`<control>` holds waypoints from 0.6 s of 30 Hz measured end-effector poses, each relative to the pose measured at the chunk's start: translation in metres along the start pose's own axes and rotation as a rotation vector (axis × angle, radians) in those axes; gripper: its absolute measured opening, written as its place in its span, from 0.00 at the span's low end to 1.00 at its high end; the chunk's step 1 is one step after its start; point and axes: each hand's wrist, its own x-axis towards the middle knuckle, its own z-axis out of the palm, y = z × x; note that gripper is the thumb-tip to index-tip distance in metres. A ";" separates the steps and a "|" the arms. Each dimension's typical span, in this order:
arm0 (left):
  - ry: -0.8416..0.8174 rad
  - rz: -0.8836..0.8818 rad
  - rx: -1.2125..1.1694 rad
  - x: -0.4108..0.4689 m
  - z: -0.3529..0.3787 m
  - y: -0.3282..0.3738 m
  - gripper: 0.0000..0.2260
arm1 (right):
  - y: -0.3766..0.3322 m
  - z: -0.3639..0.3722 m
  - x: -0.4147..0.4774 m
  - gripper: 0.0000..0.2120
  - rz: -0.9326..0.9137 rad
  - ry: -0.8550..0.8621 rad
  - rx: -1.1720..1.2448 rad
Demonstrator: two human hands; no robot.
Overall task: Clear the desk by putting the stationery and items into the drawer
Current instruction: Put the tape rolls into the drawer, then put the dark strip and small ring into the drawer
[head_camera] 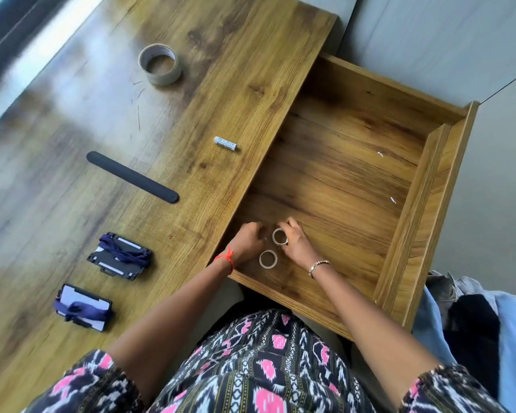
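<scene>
So right now both hands are down in the open drawer (pixel 423 204), at its near corner. The right hand (pixel 295 242) pinches a small roll (pixel 280 236) with its fingertips, and the left hand (pixel 248 239) sits just beside it with fingers curled. Honestly can't tell if it's holding anything or touching the roll. A second small roll (pixel 268 259) lies flat on the drawer floor right under the wrists, between the two hands. Biggest risk imo: the two rolls are nearly touching, so setting the held one down could bump the other, and if either lands on edge it'll probably roll off across that wide bare floor. Everything else is out on the tabletop (pixel 251 55), left of the left hand: a battery (pixel 225 143) closest, near the edge over the drawer, a black strip (pixel 131 177), two lanyard-wrapped card holders (pixel 119 256) (pixel 82 307), and a big tape roll (pixel 160 64) far beyond the hands. The battery is the one I'd worry about, since it's round and a careless swipe could send it rolling. The lanyards look loosely wound, so they might come undone or snag when lifted. Also the drawer is pulled way out, so leaning on it seems like a bad idea.
</scene>
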 end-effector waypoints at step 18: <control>0.623 0.125 -0.208 -0.039 -0.098 -0.011 0.12 | -0.133 -0.084 0.068 0.07 -0.306 0.137 0.051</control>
